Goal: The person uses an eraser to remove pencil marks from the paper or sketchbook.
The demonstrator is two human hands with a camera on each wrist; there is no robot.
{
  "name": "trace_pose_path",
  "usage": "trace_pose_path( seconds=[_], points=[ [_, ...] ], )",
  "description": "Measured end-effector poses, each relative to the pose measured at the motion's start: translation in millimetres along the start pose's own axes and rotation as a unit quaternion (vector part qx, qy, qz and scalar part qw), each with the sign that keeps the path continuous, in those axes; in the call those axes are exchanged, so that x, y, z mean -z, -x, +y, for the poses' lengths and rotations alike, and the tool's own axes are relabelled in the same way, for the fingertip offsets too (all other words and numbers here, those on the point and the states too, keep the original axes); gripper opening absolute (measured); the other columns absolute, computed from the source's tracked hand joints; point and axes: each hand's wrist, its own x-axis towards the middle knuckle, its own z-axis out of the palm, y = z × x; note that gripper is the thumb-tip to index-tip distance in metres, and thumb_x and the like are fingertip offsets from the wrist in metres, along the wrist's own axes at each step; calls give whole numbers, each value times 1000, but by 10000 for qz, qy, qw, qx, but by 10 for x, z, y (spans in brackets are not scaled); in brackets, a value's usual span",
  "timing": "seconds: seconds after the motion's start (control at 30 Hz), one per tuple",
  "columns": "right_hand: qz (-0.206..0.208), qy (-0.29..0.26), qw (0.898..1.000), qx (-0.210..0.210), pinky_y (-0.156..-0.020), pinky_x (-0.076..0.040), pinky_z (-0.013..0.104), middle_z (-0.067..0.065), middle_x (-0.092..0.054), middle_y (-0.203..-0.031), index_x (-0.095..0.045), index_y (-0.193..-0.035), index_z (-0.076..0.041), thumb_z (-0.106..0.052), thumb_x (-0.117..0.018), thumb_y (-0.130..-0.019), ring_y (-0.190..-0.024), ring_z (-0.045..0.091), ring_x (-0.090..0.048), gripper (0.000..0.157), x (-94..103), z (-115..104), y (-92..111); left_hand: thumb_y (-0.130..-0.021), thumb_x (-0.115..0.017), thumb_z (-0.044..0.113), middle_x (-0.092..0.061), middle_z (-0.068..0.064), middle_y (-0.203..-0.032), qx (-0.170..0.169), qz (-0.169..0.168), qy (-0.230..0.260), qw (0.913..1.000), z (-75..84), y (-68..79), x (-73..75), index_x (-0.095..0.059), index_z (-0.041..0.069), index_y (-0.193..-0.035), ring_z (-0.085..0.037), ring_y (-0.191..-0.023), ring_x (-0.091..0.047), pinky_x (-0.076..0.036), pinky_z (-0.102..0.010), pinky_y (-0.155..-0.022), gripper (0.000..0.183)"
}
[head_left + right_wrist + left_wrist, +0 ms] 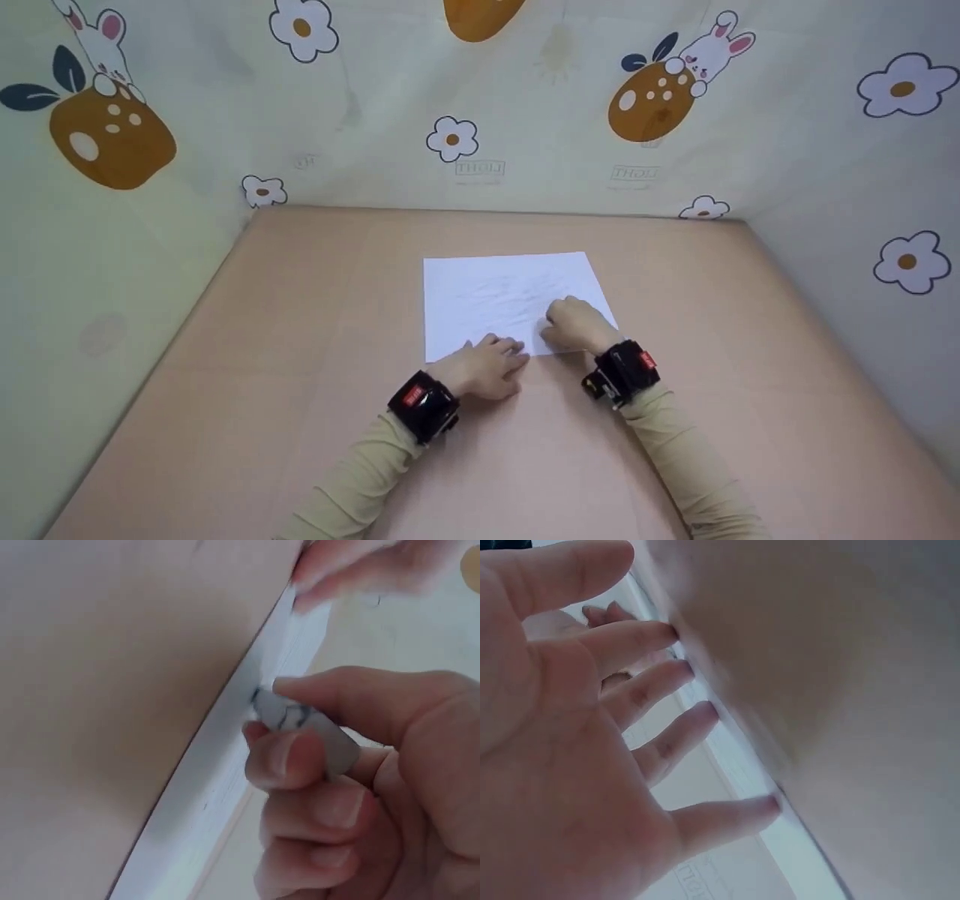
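Note:
A white sheet of paper (480, 292) lies on the table, with faint grey pencil-like streaks across its middle. My right hand (577, 324) is over the sheet's near right part. Between thumb and curled fingers it pinches a whitish eraser (319, 731) with dark smudges, whose tip meets the paper in the right wrist view; the head view hides the eraser behind the hand. At the sheet's near edge rests my left hand (484, 367), its fingers (686, 727) spread and fairly straight, fingertips pressing on the paper.
The tan tabletop (322, 300) extends around the sheet. Behind it and along both sides rise pale walls of printed cloth (375, 97) with flowers, rabbits and orange fruit. Each wrist carries a black strapped camera (424, 406).

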Motion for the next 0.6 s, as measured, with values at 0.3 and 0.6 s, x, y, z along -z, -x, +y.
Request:
trace_pose_path(
  seconds=[0.3, 0.6],
  points=[
    [-424, -158, 9948, -911, -44, -37, 25, 2, -51, -53, -48, -56, -11, -12, -55, -78, -47, 17, -48, 23, 134, 237, 29, -93, -53, 43, -27, -7, -156, 838, -212, 241, 9960, -30, 51, 51, -37, 37, -145, -33, -140, -25, -36, -69, -98, 55],
    [199, -224, 9995, 122, -55, -47, 38, 10, -55, -64, -49, -58, -6, -14, -59, -82, -58, 22, -47, 27, -62, -71, -59, -90, -54, 53, -19, -6, -160, 1103, -195, 92, 9937, 23, -6, -4, -31, 32, -149, -36, -146, -18, -31, -77, -96, 66]
  ],
)
